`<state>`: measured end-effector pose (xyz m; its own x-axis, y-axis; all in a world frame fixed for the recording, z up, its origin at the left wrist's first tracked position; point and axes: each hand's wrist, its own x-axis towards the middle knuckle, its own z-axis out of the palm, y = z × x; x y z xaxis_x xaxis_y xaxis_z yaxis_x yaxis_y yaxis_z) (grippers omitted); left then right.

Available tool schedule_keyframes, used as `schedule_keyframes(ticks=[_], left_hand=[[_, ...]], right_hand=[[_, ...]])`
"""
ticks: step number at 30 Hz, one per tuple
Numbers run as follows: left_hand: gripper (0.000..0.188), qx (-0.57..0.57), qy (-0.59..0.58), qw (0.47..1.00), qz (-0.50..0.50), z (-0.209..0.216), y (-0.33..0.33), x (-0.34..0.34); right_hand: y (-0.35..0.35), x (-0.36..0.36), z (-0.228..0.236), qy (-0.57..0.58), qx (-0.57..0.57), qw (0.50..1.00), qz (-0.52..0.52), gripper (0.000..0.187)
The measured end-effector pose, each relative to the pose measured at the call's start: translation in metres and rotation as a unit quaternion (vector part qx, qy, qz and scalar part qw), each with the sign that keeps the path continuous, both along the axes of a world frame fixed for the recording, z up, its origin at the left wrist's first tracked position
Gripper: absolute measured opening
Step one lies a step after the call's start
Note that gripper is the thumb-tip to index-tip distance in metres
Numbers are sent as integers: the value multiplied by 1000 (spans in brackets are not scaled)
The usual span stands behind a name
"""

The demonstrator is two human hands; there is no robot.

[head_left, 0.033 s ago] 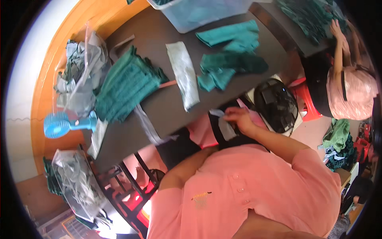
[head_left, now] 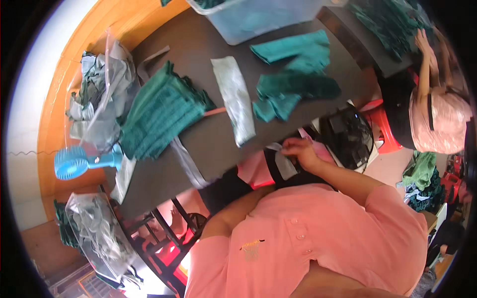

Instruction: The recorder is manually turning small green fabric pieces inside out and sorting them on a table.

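Observation:
My right hand [head_left: 300,151] is closed in a pinch over my lap, just off the table's near edge. Between its fingertips is the upper end of a small grey cloth piece [head_left: 285,165], which hangs against my dark clothing. My left forearm [head_left: 237,206] bends in across my body, and the hand at its end is hidden. On the table in front lie a pale grey folded cloth strip [head_left: 233,99], a stack of ribbed green cloth pieces [head_left: 164,111], and several folded green cloth pieces [head_left: 298,85] to the right.
A translucent plastic bin [head_left: 263,20] stands at the table's far side. A bag of grey cloth [head_left: 107,94] and a blue handheld fan [head_left: 74,163] are at the left. To the right are a black bag [head_left: 345,134], a red stool [head_left: 387,131] and a person in pink [head_left: 442,116].
The table and its things sit slightly lower and further right in the picture. My right hand keeps its pinch on the grey cloth piece, almost unmoved.

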<state>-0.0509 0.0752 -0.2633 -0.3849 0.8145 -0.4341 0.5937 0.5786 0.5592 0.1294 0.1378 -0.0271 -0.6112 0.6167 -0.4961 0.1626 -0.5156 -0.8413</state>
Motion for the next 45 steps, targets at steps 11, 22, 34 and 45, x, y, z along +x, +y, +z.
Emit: schedule_keyframes(ticks=[11,22,34,45], left_hand=[[28,-21,46,994,-99,62,95,-57],[21,170,-2,985,-33,205,-86,-28],[10,289,-352,885,99,380,-101,33],[8,270,-325,898,127,356,-95,37]], right_hand=[[39,-3,-41,-36,38,997,-56,14],[-1,-8,58,93,28,995,28,14],[-47,-8,129,114,110,984,85,14],[-36,-6,111,105,47,989,92,7]])
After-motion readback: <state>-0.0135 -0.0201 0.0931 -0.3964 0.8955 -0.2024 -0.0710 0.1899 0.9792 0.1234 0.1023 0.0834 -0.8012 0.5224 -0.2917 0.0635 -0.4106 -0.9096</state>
